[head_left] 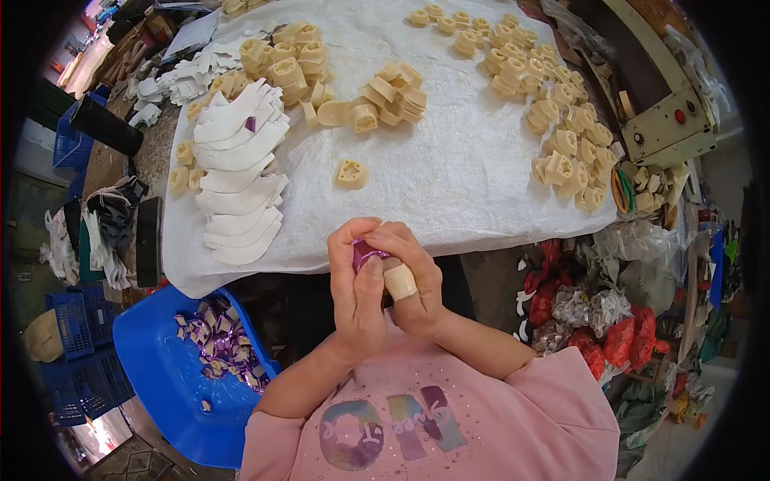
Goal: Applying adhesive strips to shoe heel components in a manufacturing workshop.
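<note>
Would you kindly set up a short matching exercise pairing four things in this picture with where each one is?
Things:
1. purple foil piece
2. blue tub
3. stack of white curved pieces
4. single cream moulded piece

Places:
A. on the floor at the person's left, holding purple foil scraps
B. alone near the middle of the white cloth
C. between the left hand and the right hand
D. along the left side of the white cloth

Pairs: 1-C, 2-A, 3-D, 4-B
</note>
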The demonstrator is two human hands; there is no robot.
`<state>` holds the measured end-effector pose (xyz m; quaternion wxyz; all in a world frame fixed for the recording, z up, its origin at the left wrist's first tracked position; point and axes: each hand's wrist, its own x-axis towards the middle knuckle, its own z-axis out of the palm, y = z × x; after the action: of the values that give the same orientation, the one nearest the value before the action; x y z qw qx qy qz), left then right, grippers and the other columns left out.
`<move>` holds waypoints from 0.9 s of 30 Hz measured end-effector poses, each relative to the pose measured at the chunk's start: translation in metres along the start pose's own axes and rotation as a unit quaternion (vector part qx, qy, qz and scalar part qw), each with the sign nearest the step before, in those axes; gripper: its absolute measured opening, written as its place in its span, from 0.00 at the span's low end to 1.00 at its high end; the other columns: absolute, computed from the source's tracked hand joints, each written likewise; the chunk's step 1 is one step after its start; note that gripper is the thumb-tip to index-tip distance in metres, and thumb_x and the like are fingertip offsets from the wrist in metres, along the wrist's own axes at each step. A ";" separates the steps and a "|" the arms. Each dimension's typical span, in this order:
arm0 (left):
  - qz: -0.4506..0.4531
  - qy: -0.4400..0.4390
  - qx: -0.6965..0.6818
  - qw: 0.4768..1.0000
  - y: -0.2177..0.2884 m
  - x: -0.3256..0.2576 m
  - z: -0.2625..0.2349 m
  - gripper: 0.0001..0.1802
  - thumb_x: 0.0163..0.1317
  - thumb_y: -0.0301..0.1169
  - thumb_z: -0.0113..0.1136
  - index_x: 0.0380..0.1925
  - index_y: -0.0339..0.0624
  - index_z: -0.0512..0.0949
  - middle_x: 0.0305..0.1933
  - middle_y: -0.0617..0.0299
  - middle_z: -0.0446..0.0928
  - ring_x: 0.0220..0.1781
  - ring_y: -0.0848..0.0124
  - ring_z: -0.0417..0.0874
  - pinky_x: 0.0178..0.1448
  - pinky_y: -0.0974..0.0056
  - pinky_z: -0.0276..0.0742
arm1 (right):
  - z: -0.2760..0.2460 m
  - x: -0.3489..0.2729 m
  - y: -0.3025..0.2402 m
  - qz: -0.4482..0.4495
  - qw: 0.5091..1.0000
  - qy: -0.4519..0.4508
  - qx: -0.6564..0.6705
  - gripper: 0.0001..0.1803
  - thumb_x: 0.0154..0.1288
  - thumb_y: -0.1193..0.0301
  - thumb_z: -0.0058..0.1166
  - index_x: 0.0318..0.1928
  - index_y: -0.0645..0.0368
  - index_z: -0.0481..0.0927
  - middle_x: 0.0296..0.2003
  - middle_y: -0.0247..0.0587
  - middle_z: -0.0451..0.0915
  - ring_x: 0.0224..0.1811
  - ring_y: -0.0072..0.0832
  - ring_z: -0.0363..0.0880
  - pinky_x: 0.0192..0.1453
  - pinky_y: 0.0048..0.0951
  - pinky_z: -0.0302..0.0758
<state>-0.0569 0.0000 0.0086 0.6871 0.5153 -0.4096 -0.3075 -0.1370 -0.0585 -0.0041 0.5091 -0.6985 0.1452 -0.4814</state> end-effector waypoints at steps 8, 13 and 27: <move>-0.163 -0.034 -0.316 0.934 -0.002 0.010 -0.015 0.32 0.70 0.55 0.30 0.67 0.54 0.47 0.38 0.61 0.71 0.30 0.75 0.70 0.30 0.71 0.65 | -0.012 0.014 -0.010 0.282 0.945 -0.088 0.141 0.26 0.74 0.55 0.32 0.62 0.61 0.65 0.38 0.36 0.70 0.29 0.17 0.69 0.28 0.16 0.66; -0.053 -0.086 -0.084 0.991 -0.006 0.009 -0.027 0.38 0.66 0.56 0.38 0.67 0.42 0.47 0.39 0.55 0.72 0.30 0.68 0.72 0.34 0.66 0.70 | -0.025 0.029 -0.011 0.143 0.987 -0.053 -0.058 0.21 0.67 0.58 0.49 0.52 0.61 0.72 0.31 0.38 0.73 0.28 0.25 0.73 0.28 0.26 0.68; -0.065 -0.045 0.052 0.996 0.015 0.007 -0.026 0.23 0.45 0.22 0.68 0.44 0.38 0.73 0.33 0.60 0.72 0.27 0.75 0.72 0.31 0.71 0.70 | -0.035 0.020 -0.023 0.138 0.984 -0.094 -0.063 0.13 0.66 0.63 0.51 0.38 0.62 0.75 0.30 0.38 0.74 0.30 0.32 0.74 0.35 0.31 0.70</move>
<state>-0.0308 0.0098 0.0213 0.6188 0.5616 -0.4210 -0.3527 -0.1620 -0.0820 0.0265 0.5371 -0.7446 0.2213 -0.3287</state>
